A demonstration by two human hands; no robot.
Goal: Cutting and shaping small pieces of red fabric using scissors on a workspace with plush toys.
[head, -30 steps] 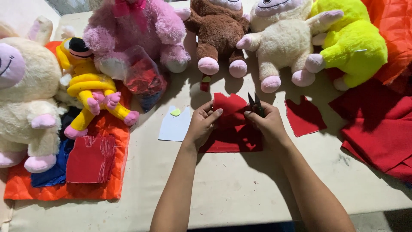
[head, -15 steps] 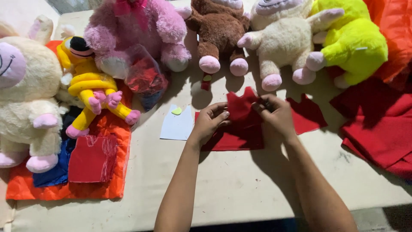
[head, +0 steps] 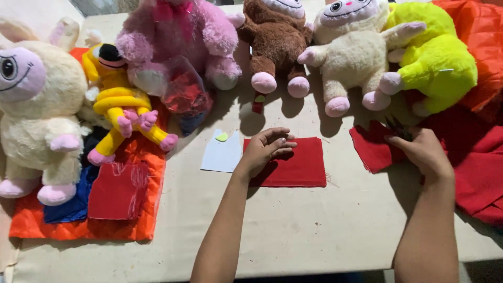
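A red rectangle of fabric [head: 301, 166] lies flat on the beige table [head: 314, 230]. My left hand [head: 264, 149] rests on its left part, fingers spread and pressing it down. My right hand [head: 422, 153] is off to the right, closed around dark scissors [head: 397, 127]. The scissor tips point away from me, over a second, smaller red fabric piece [head: 371, 148]. Beside my left hand lies a pale blue-white paper piece [head: 221, 155] with a small green scrap [head: 222, 137] on it.
Plush toys line the far edge: cream [head: 36, 110], yellow [head: 123, 105], pink [head: 178, 42], brown [head: 275, 42], cream [head: 353, 52] and lime green [head: 435, 60]. An orange quilted cloth [head: 84, 228] with red and blue patches lies left. Red fabric [head: 479, 173] is piled right.
Both hands were together holding up the red fabric at the centre. The fabric now lies flat, and my right hand has moved right with the scissors.
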